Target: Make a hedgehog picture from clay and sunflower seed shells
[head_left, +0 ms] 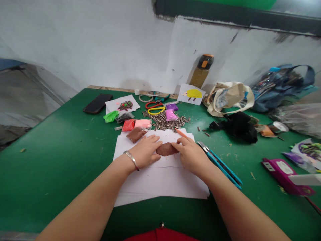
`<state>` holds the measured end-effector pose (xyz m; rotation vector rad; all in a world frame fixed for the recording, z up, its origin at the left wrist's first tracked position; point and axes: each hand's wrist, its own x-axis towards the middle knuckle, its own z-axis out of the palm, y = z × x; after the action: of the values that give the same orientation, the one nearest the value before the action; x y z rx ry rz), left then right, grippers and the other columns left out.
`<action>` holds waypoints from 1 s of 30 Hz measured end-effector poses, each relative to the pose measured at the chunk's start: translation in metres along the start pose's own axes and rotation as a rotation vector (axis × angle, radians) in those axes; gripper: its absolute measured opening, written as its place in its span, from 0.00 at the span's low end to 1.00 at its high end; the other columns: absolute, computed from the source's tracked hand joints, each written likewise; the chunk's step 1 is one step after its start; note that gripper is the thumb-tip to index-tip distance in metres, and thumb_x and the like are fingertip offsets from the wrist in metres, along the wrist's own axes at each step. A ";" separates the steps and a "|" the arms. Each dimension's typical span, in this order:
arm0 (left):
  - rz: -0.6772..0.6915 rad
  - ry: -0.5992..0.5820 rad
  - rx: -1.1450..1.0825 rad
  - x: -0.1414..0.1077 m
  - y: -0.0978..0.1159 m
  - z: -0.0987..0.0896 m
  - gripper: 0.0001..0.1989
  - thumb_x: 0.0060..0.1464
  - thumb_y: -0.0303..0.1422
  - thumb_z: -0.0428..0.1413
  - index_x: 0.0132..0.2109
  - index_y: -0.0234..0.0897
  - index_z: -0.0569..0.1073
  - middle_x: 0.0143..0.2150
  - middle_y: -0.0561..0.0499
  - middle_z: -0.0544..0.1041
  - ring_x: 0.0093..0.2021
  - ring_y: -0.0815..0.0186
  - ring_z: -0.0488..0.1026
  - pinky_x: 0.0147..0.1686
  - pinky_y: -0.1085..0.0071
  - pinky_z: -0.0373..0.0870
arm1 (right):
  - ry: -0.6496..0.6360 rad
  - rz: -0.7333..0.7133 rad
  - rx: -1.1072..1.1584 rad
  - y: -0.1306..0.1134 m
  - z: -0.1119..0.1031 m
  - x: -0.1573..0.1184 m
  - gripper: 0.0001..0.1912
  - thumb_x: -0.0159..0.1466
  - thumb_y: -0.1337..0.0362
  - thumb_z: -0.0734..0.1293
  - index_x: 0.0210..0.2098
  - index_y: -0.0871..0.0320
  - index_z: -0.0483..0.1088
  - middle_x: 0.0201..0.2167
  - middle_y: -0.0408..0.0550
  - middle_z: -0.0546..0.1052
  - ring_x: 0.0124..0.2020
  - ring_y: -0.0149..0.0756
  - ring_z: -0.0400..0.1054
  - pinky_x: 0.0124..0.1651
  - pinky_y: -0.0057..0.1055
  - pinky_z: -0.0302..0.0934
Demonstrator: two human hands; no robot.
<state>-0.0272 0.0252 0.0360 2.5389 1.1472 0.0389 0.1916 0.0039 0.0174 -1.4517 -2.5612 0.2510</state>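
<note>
A flattened brown clay piece (167, 149) lies on white paper (160, 184), with faint orange lines just below it. My left hand (146, 150) rests at its left end, fingers spread and touching its edge. At its right end, my right hand (190, 152) has bent fingers touching the clay, and an orange pencil (181, 133) sticks out above that hand; its grip on the pencil is partly hidden. A packet of brown clay (136, 134) sits at the upper left of the paper.
Behind the paper are sunflower seeds (163, 122), yellow-handled scissors (156, 110) and a pink packet (171, 114). Blue cutters (220, 164) lie right of the paper. Farther back stand a hedgehog drawing (192, 94) and a bottle (201, 71). A phone (97, 103) lies at the left.
</note>
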 end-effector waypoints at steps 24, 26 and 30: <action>0.020 -0.043 -0.035 0.000 -0.006 -0.005 0.10 0.52 0.32 0.55 0.42 0.34 0.69 0.46 0.45 0.68 0.46 0.59 0.65 0.45 0.65 0.63 | -0.018 -0.092 0.034 -0.041 0.006 0.011 0.17 0.64 0.71 0.59 0.49 0.50 0.69 0.43 0.50 0.70 0.45 0.41 0.58 0.46 0.37 0.52; 0.022 -0.035 -0.039 0.000 -0.007 -0.004 0.10 0.52 0.32 0.54 0.42 0.34 0.69 0.46 0.45 0.68 0.46 0.59 0.65 0.45 0.65 0.63 | -0.012 -0.088 0.027 -0.040 0.007 0.011 0.16 0.65 0.71 0.59 0.49 0.50 0.69 0.43 0.50 0.70 0.44 0.42 0.59 0.46 0.37 0.52; 0.043 -0.025 -0.067 0.000 -0.007 -0.004 0.10 0.52 0.32 0.54 0.42 0.35 0.70 0.44 0.45 0.68 0.44 0.59 0.65 0.43 0.65 0.64 | 0.016 -0.104 0.006 -0.042 0.006 0.009 0.20 0.64 0.72 0.59 0.52 0.49 0.67 0.51 0.51 0.67 0.47 0.43 0.57 0.47 0.39 0.52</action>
<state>-0.0335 0.0306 0.0375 2.4977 1.0644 0.0553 0.1510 -0.0103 0.0225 -1.3087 -2.6103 0.2304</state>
